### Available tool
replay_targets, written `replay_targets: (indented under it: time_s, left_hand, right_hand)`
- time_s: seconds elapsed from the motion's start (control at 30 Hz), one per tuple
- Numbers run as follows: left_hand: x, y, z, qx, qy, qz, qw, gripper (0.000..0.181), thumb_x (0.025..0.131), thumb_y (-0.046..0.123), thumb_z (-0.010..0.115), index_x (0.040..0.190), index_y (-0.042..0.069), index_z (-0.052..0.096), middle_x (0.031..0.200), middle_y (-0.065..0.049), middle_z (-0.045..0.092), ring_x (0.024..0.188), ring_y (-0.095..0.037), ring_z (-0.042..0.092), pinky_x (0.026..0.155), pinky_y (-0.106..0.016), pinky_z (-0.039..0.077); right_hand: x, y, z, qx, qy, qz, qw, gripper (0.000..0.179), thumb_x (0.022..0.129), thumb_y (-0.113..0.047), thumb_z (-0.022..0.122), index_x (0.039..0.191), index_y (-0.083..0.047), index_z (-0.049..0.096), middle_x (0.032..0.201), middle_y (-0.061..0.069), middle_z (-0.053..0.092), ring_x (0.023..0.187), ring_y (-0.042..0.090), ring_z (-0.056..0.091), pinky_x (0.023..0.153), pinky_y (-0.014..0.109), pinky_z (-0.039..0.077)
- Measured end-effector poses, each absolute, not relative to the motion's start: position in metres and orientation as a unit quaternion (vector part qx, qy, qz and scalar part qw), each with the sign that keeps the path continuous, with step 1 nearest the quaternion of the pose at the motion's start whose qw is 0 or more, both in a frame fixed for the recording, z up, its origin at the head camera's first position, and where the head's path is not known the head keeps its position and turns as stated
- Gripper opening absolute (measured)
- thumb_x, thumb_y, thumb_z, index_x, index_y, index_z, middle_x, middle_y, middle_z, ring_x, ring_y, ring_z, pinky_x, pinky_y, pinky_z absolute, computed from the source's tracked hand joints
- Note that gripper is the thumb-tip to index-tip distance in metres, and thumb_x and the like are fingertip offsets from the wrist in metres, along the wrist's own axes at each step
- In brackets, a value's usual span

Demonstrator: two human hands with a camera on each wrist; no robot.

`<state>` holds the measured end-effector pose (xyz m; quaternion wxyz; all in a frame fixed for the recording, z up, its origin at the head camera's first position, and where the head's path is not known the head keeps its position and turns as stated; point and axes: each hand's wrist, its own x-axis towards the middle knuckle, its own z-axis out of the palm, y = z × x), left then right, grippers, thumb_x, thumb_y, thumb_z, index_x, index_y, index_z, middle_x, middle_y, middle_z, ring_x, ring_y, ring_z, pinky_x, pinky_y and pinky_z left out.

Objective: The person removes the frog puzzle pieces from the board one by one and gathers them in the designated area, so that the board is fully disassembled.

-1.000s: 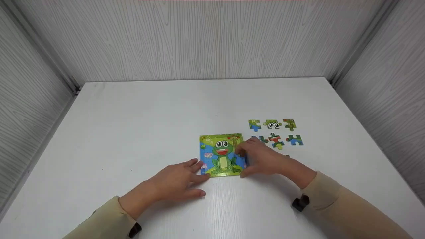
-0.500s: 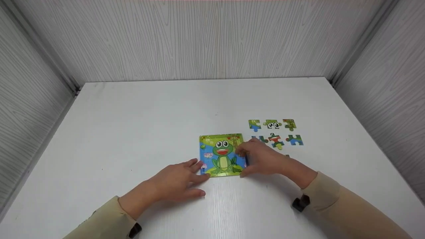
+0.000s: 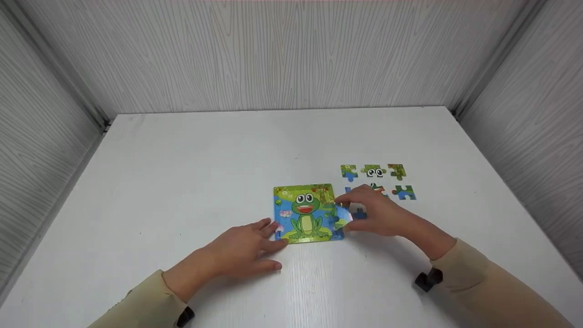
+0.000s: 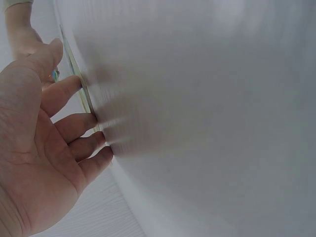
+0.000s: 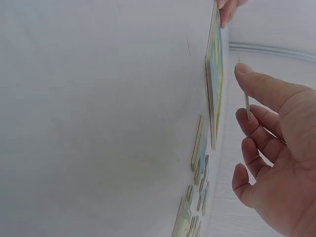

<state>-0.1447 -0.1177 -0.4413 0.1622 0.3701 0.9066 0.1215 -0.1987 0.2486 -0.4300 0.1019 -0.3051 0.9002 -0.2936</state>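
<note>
A square frog jigsaw puzzle in its tray (image 3: 306,214) lies flat on the table. My left hand (image 3: 239,250) rests with extended fingers at the tray's lower left edge; in the left wrist view the fingertips (image 4: 88,120) touch that edge. Just off the tray's right side, my right hand (image 3: 382,212) pinches a blue and green puzzle piece (image 3: 343,217) between thumb and finger. Seen edge-on in the right wrist view, this piece (image 5: 247,103) is held up off the table. A darker gap shows at the picture's lower right corner.
Several loose puzzle pieces lie in rows right of the tray, such as the frog's eyes piece (image 3: 373,171) and a green and blue piece (image 3: 404,192). My right hand partly covers others. Pale wood-grain panels (image 3: 273,54) stand around the white table (image 3: 205,159).
My right hand has moved right, lifting a puzzle piece out of the picture's lower right corner. My left hand and the tray have stayed in place.
</note>
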Motion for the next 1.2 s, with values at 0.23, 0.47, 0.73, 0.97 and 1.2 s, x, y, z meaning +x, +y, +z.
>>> replay_targets:
  time_s: [0.23, 0.47, 0.73, 0.97, 1.2]
  left_hand:
    - [-0.145, -0.117, -0.442, 0.368, 0.907, 0.120, 0.169, 0.058, 0.103, 0.057, 0.062, 0.152, 0.026, 0.062, 0.166, -0.013, 0.042, 0.156, -0.036, 0.034, 0.116, -0.058, 0.042]
    - [-0.144, -0.117, -0.441, 0.364, 0.908, 0.118, 0.170, 0.058, 0.103, 0.058, 0.061, 0.153, 0.027, 0.061, 0.166, -0.011, 0.042, 0.156, -0.035, 0.034, 0.116, -0.058, 0.042]
    - [-0.144, -0.117, -0.441, 0.366, 0.907, 0.118, 0.172, 0.058, 0.103, 0.057, 0.061, 0.152, 0.027, 0.062, 0.166, -0.012, 0.043, 0.156, -0.036, 0.034, 0.116, -0.058, 0.043]
    - [-0.144, -0.118, -0.442, 0.375, 0.906, 0.114, 0.161, 0.057, 0.104, 0.056, 0.061, 0.153, 0.026, 0.061, 0.165, -0.013, 0.043, 0.156, -0.036, 0.034, 0.116, -0.057, 0.043]
    - [-0.145, -0.119, -0.441, 0.378, 0.904, 0.112, 0.163, 0.058, 0.104, 0.057, 0.059, 0.154, 0.026, 0.060, 0.166, -0.013, 0.042, 0.156, -0.036, 0.034, 0.117, -0.057, 0.042]
  right_hand:
    - [-0.198, 0.281, -0.428, -0.269, 0.910, -0.304, 0.091, 0.060, 0.089, -0.023, 0.089, 0.144, -0.012, 0.067, 0.123, -0.002, 0.066, 0.122, 0.028, 0.056, 0.102, 0.055, 0.049]
    - [-0.197, 0.305, -0.425, -0.231, 0.924, -0.292, 0.084, 0.061, 0.089, -0.024, 0.089, 0.145, -0.014, 0.066, 0.131, 0.004, 0.066, 0.126, 0.031, 0.056, 0.106, 0.059, 0.047]
    - [-0.197, 0.328, -0.423, -0.190, 0.934, -0.291, 0.083, 0.058, 0.091, -0.023, 0.087, 0.145, -0.018, 0.067, 0.130, 0.004, 0.065, 0.127, 0.033, 0.052, 0.106, 0.061, 0.047]
    - [-0.196, 0.350, -0.421, -0.172, 0.938, -0.290, 0.077, 0.058, 0.091, -0.024, 0.087, 0.144, -0.013, 0.065, 0.135, 0.007, 0.066, 0.130, 0.033, 0.052, 0.105, 0.060, 0.045]
    - [-0.195, 0.374, -0.420, -0.161, 0.939, -0.292, 0.080, 0.059, 0.091, -0.024, 0.087, 0.145, -0.012, 0.065, 0.139, 0.008, 0.066, 0.130, 0.033, 0.053, 0.100, 0.058, 0.044]
